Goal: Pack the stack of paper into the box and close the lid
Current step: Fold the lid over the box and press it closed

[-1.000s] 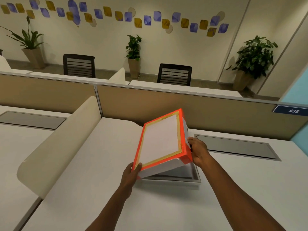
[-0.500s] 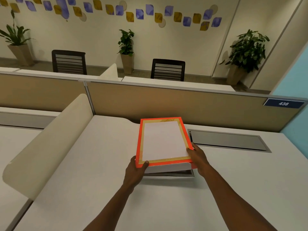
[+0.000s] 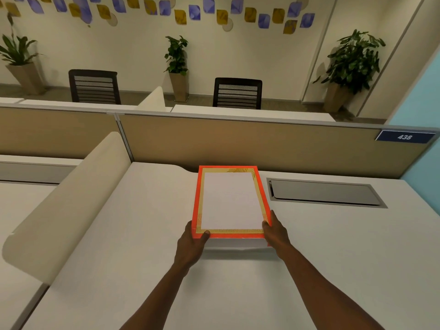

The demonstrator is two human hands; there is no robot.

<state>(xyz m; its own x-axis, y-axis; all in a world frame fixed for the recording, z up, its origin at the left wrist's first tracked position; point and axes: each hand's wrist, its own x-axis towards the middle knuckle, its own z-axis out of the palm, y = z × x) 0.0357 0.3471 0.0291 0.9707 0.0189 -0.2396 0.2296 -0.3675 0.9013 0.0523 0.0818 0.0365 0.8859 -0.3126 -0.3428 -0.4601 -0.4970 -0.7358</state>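
The left hand [image 3: 191, 245] grips the near left corner of the flat orange-bordered cardboard lid [image 3: 231, 201], thumb on top; the right hand [image 3: 276, 231] clasps the near right corner the same way. The lid lies level over the white box [image 3: 234, 244] — only the box's near wall shows beneath it — on the pale grey counter [image 3: 142, 234], between both hands, just left of a recessed grey cable hatch [image 3: 326, 192]. The paper stack is hidden.
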